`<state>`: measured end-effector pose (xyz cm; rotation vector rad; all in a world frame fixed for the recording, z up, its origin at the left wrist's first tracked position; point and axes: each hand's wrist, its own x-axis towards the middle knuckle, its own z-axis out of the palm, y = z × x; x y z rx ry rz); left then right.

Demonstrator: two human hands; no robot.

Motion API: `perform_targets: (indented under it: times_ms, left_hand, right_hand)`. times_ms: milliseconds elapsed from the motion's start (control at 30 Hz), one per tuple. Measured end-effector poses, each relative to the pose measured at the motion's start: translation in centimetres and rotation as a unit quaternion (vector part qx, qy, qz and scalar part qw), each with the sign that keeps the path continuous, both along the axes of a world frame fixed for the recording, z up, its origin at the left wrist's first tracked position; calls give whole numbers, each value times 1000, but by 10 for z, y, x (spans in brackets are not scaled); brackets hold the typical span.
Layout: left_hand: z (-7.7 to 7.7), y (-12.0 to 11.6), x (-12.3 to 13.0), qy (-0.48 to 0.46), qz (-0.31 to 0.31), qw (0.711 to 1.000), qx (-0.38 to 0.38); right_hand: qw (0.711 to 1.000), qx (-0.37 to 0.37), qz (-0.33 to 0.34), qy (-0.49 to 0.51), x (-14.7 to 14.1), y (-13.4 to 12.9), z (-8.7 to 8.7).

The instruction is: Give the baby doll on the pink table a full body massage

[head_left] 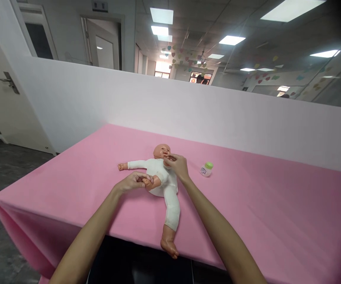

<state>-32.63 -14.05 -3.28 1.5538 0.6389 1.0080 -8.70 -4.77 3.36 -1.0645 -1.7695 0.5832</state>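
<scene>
A baby doll (162, 179) in a white suit lies on its back on the pink table (247, 205), head toward the far side, one leg stretched to the near edge. My left hand (133, 182) grips the doll's bent leg at the foot. Fingers of my right hand (178, 165) pinch the suit's collar at the doll's chin. The doll's other arm stretches out to the left.
A small bottle (206, 169) with a green cap lies on the table right of my right hand. A white partition wall (188, 110) runs behind the table. A white door (1, 86) stands at the left. The table's near edge drops to a dark floor.
</scene>
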Motion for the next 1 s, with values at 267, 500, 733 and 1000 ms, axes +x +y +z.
perform_targets:
  times_ms: [267, 500, 733, 1000]
  left_hand:
    - [-26, 25, 16, -82, -2, 995, -52]
    - [-2, 2, 0, -38, 40, 998, -9]
    - [6, -70, -50, -7, 94, 995, -6]
    - [-26, -108, -69, 37, 71, 996, -26]
  right_hand:
    - [992, -7, 51, -112, -12, 4, -11]
    - [994, -67, 22, 79, 16, 12, -7]
    - [913, -160, -155, 343, 88, 40, -26]
    - [823, -244, -274, 433, 128, 42, -80]
